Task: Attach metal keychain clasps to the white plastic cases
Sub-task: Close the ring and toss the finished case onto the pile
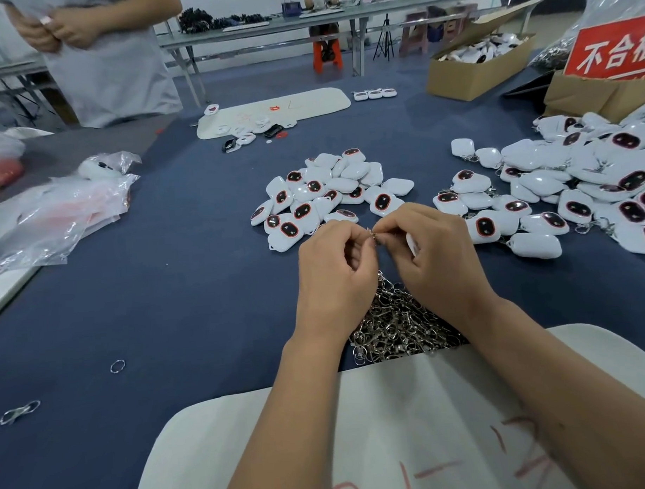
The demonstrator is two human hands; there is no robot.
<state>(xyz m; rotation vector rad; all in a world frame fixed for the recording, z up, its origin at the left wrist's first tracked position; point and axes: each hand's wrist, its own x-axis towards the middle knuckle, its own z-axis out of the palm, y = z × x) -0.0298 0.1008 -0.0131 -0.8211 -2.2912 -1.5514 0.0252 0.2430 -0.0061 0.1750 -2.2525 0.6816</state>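
Clasp pinched between both raised hands.

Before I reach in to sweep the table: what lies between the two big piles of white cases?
In the head view, only bare blue cloth separates the middle pile of white cases from the right pile of white cases.

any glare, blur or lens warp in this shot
Head view: even, soft light with faint shadows; small glare spots on the white cases; the metal clasp pinched between both hands is small and blurred; wide-angle warp bends the far tables and stretches the edges.
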